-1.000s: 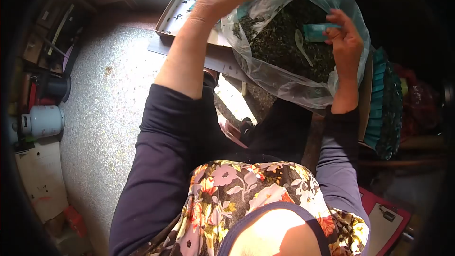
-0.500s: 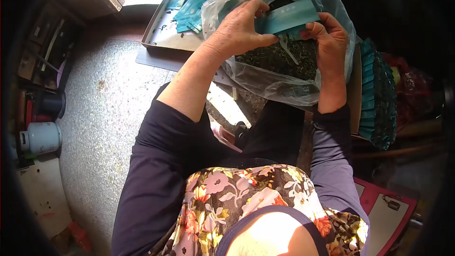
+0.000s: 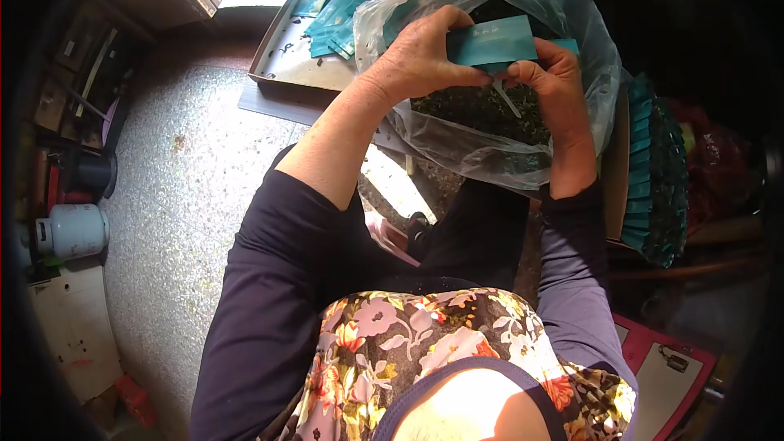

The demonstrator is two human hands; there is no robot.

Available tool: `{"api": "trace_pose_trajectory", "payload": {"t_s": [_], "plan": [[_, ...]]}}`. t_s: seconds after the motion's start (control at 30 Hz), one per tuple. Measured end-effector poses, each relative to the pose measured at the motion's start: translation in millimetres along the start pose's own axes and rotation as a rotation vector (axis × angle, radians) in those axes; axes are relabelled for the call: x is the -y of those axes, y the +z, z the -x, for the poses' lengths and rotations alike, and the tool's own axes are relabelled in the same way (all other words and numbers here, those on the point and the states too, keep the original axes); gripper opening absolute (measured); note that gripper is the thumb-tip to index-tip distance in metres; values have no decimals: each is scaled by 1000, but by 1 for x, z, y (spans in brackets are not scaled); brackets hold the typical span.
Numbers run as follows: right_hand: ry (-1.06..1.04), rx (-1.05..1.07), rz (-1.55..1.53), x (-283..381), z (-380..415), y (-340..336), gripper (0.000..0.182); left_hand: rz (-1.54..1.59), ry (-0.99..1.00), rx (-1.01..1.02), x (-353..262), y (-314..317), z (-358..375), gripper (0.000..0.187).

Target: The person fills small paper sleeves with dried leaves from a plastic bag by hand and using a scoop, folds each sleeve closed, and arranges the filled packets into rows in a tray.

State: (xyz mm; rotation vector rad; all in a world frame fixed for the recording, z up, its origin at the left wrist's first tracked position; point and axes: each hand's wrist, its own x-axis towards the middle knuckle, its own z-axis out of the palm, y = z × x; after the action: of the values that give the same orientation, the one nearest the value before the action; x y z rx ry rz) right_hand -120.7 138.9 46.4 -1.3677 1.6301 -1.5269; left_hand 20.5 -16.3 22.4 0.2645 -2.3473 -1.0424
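While both hands, left (image 3: 420,53) and right (image 3: 549,82), pinch one teal packet (image 3: 492,41) over the plastic bag (image 3: 523,147) of loose tea, it looks unfilled; finished packets (image 3: 649,171) stack right of the bag, empties (image 3: 343,8) wait left.

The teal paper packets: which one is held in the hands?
The teal packet above the clear plastic bag, pinched between left hand and right hand; others lie on the tray.
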Motion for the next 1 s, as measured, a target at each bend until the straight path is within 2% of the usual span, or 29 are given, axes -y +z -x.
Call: {"api": "trace_pose_trajectory", "payload": {"t_s": [0.07,0.13,0.2,0.27,0.33,0.4,0.5,0.6,0.73,0.83,0.9,1.0], "plan": [[6,-7,-39,-1,3,3,22,30,1,-9,4,-2,-1,72],[-11,-217,-104,1,10,5,29,-15,7,-73,9,-5,-1,72],[38,-245,-17,-11,21,-9,32,-40,-9,-96,14,-8,-1,70],[65,-201,572,-26,33,-19,29,-63,-22,-115,17,-10,-2,69],[49,-247,598,-27,45,-10,29,-95,-39,-157,18,-12,-2,68],[190,-160,930,-19,51,-4,31,-101,-51,-152,17,-12,-2,68],[230,-110,1005,-34,55,2,32,-101,-63,-144,13,-10,-1,68],[168,-123,1074,-45,54,4,32,-98,-68,-136,12,-12,-1,69],[176,-121,1030,-49,51,3,27,-104,-94,-121,11,-14,-1,68],[166,-195,896,-60,49,-1,21,-78,-93,-118,11,-13,-1,67],[38,-378,744,-73,45,-5,19,-67,-86,-120,11,-13,-2,66],[68,-450,674,-73,33,-1,18,-66,-99,-107,11,-11,-2,64]]}}
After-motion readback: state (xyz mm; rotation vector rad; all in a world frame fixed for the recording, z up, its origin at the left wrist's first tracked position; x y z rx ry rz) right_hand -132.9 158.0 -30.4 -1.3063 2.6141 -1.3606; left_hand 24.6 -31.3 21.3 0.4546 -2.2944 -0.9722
